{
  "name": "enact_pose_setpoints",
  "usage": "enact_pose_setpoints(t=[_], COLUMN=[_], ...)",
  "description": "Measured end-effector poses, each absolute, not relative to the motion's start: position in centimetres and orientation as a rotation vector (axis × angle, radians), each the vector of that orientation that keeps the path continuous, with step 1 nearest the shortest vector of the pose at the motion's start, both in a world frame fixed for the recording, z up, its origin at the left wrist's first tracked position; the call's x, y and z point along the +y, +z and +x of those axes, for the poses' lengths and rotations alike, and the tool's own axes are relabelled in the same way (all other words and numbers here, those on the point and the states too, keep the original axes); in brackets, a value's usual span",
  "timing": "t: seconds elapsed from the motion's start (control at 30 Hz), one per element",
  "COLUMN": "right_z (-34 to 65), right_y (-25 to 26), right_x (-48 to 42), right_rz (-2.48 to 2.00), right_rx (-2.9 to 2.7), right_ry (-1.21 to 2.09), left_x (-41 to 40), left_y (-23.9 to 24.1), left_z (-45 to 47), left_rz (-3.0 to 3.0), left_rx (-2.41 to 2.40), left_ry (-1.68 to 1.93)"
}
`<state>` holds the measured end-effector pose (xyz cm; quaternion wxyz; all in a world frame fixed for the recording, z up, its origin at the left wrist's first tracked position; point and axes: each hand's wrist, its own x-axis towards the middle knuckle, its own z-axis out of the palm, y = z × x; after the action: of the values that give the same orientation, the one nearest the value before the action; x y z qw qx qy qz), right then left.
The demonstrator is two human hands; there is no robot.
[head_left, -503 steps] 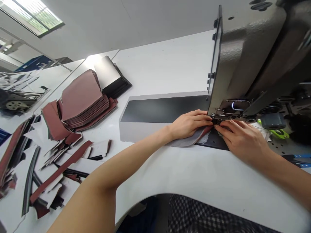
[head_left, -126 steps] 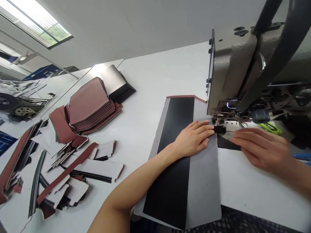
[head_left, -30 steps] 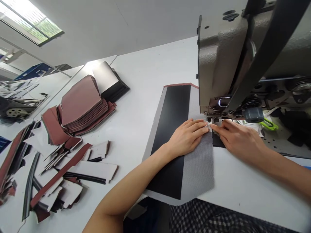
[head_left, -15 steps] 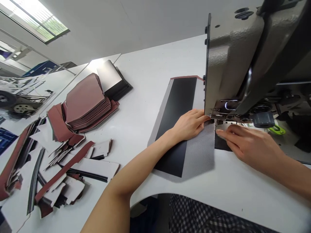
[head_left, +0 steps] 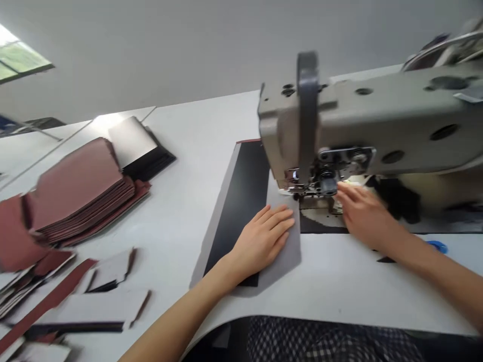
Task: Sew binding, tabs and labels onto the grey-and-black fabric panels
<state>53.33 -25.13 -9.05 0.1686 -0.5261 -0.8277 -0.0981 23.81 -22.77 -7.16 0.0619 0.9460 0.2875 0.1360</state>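
So — left hand (head_left: 263, 239) atop panel (head_left: 243, 193)

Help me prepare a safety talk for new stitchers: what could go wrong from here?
Pinched fingers: the left hand lies flat close to the stitching area of the sewing machine, so its fingertips might get caught if the machine ran.

Skewed seam: only that hand presses on the panel, while the right hand is up by the dark cylindrical part, so the panel could twist.
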Motion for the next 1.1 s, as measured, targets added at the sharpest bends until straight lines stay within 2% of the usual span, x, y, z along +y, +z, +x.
enact_pose_setpoints(t=[0.13,0.3,0.47,0.57,0.63,0.77,0.87,0.97,1.1], right_z=[54.5,59.5,61.4,59.4,56.6,50.0,47.4,47.5,48.2], right_y=[-7.4,-6.8,-7.7,-6.7,-5.9,-5.3,-5.7,-6.0,-6.4], right_x=[-28.5,-31.6,-30.5,-31.1,-32.2,-34.1,-34.2,-33.2,-30.2], right_rz=[-1.454,-1.922,-2.027,-1.938,-1.812,-1.296,-1.123,-1.185,-1.279], right_rx=[-2.333,-2.181,-2.257,-2.146,-2.078,-2.107,-2.107,-1.928,-1.457], right_ry=[-0.266,-0.564,-0.521,-0.616,-0.629,-0.285,0.008,0.446,1.336], left_x=[-24.1,-24.9,-25.6,-26.8,-27.8,-29.1,-28.9,-27.9,-25.0], left_y=[-7.2,-7.4,-6.9,-6.2,-5.8,-6.0,-6.7,-7.1,-7.4], left_z=[22.2,21.3,23.0,24.6,26.1,29.1,29.3,27.9,26.2], left_rz=[2.888,2.888,2.81,2.516,2.11,1.296,1.129,1.386,2.348], left_rx=[0.878,0.912,0.8,0.827,0.833,0.741,0.825,0.887,0.824], left_ry=[0.454,0.508,0.497,0.565,0.591,0.588,0.635,0.694,0.84])
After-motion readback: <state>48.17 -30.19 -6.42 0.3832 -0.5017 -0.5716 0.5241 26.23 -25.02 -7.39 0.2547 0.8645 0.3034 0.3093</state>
